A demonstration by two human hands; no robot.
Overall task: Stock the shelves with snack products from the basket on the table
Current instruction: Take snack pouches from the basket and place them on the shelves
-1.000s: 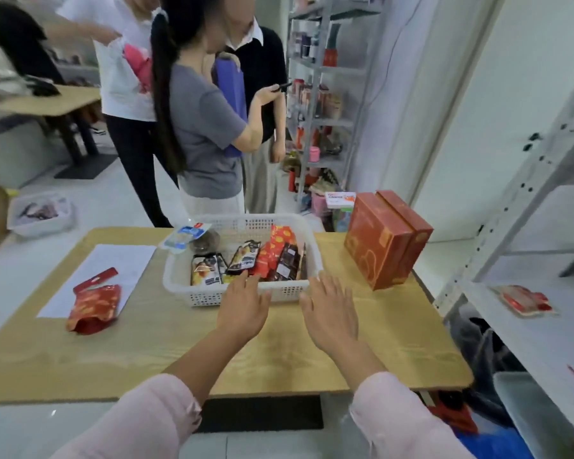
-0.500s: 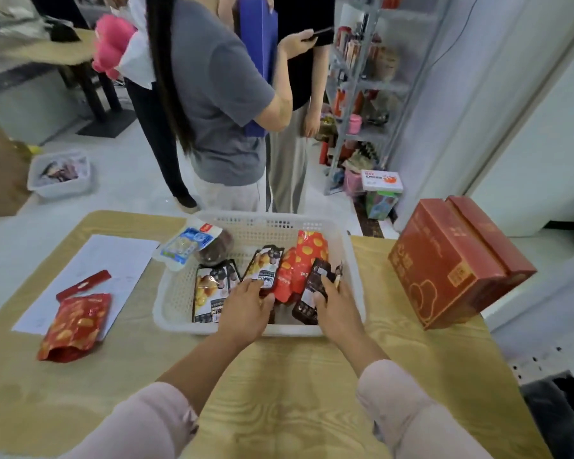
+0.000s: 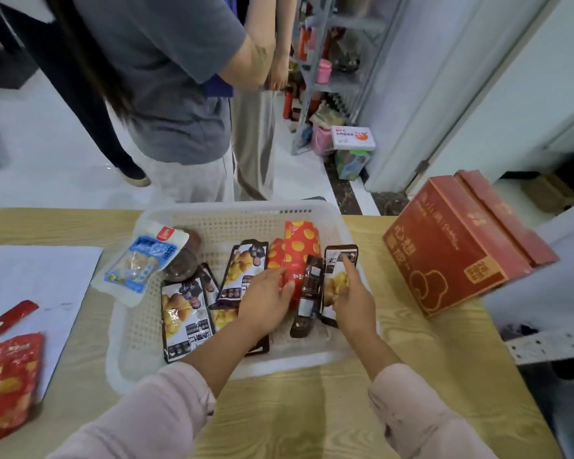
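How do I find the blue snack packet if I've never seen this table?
Look at the wooden table, then the white basket on it. The blue-and-white packet lies over the basket's far-left corner, partly hanging out. It's the only blue one; its neighbours are black packets and a red yellow-dotted packet.

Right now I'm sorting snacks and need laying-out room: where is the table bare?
Bare wood: between the basket and the near edge of the table, and the strip between basket and red box. The basket's near-left corner is bare mesh. Crowded: its middle, where left hand and right hand handle packets; the table's left, under paper and red pouch.
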